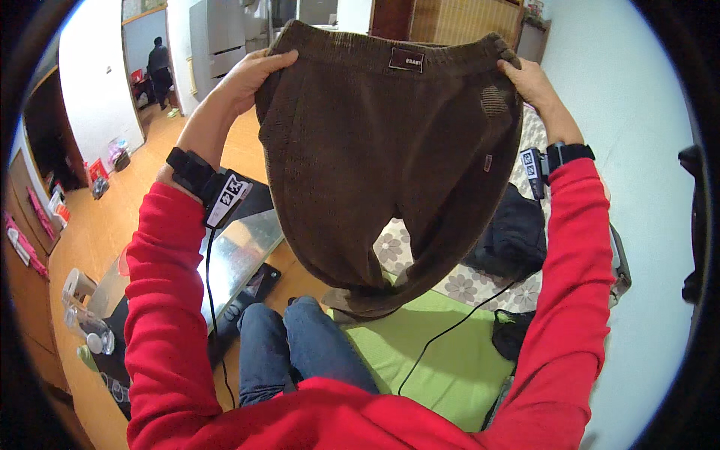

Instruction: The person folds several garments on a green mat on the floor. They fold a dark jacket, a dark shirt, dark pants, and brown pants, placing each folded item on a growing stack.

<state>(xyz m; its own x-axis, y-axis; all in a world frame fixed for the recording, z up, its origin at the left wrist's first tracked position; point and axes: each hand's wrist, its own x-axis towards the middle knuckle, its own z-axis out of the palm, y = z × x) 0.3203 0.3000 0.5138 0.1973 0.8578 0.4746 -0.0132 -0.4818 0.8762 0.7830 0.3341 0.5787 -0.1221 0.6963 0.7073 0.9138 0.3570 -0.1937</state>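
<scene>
A pair of dark brown ribbed trousers (388,129) hangs in front of me, held up by its elastic waistband. My left hand (253,76) grips the waistband at its left end, thumb on the near side. The right end of the waistband is in my right hand (526,81). A patch label sits at the middle of the waistband, and a small tag is on the right leg. The lower legs bunch together and rest on or just above a green cloth (433,349). Each wrist wears a black strap with a small cabled device.
A glass-topped table (242,264) stands at the left, with a paper roll (79,284) and a clear jar (93,326) near its end. Dark folded clothing (509,236) lies on a flower-patterned cover (461,287) at the right, beside the wall. A person (160,70) stands in a far doorway.
</scene>
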